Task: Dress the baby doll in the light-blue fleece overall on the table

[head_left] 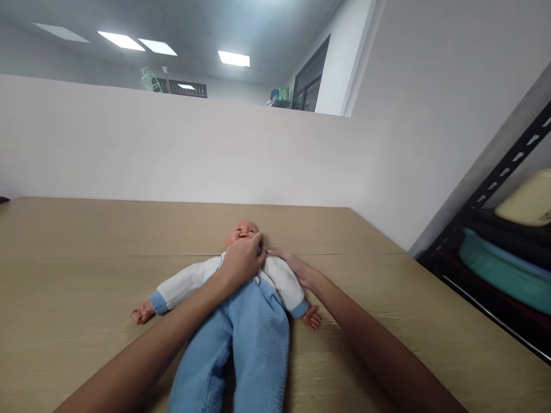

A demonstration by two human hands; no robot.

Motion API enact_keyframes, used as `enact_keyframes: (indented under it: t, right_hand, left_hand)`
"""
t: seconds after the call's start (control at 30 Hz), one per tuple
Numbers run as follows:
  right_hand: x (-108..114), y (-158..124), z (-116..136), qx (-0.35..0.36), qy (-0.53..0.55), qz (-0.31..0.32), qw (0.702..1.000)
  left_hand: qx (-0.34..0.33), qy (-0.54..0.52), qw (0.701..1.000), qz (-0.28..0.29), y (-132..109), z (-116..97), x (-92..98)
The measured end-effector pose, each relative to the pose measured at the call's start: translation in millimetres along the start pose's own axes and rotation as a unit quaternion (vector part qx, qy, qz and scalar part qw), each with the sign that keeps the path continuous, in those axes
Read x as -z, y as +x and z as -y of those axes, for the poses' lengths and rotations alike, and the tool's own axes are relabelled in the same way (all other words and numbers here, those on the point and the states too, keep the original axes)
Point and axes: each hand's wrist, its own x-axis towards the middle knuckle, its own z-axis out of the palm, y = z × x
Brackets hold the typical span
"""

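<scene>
A baby doll (258,327) in a white and light-blue fleece outfit lies on its back on the wooden table (86,287), head away from me and arms spread. My left hand (243,255) is closed at the doll's chin and collar, fingers curled, covering the neck; exactly what its fingertips pinch is hidden. Against the doll's shoulder on the right side lies my right hand (295,265), its fingers stretched toward the neck and partly hidden by the white sleeve (282,281). My left forearm crosses over the doll's body.
A low white partition (172,149) rises behind the table, joining a white wall (408,132) at right. Beside the table's right edge, a black metal shelf (486,189) carries a teal basin (503,269) and a cream-coloured container (527,201).
</scene>
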Motion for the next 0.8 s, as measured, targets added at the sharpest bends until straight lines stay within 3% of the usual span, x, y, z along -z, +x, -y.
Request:
enact_keyframes:
  t: [0.1, 0.17, 0.27, 0.33, 0.47, 0.57, 0.63, 0.7, 0.8]
  right_hand:
    - [28, -6, 9, -0.029, -0.025, 0.096, 0.995]
    - [54, -12, 14, -0.018, -0.099, 0.138, 0.985]
    - [86, -17, 18, 0.019, -0.205, 0.149, 0.967]
    - [93, -18, 17, 0.022, -0.238, 0.139, 0.961]
    - [73, -23, 14, 0.048, -0.297, 0.121, 0.946]
    - [44, -43, 17, 0.126, -0.339, -0.003, 0.932]
    - [24, -63, 19, 0.150, -0.320, -0.070, 0.933]
    - [8, -83, 20, 0.139, -0.245, -0.041, 0.959]
    - [-4, -95, 15, 0.104, -0.144, 0.014, 0.984]
  left_hand:
    - [0.003, 0.011, 1.000, 0.004, 0, 5, 0.7]
    - [0.012, 0.018, 1.000, -0.003, -1, 7, 1.9]
    - [0.027, 0.022, 0.999, -0.016, -2, 8, 3.0]
    - [0.029, 0.017, 0.999, -0.021, -2, 7, 3.9]
    - [0.010, -0.012, 0.999, -0.033, -9, 12, 12.0]
    - [-0.034, -0.114, 0.990, -0.071, -34, 29, 21.7]
    - [-0.030, -0.177, 0.979, -0.096, -62, 45, 25.4]
    - [0.023, -0.228, 0.968, -0.099, -93, 60, 25.7]
    - [0.091, -0.302, 0.948, -0.044, -129, 70, 23.4]
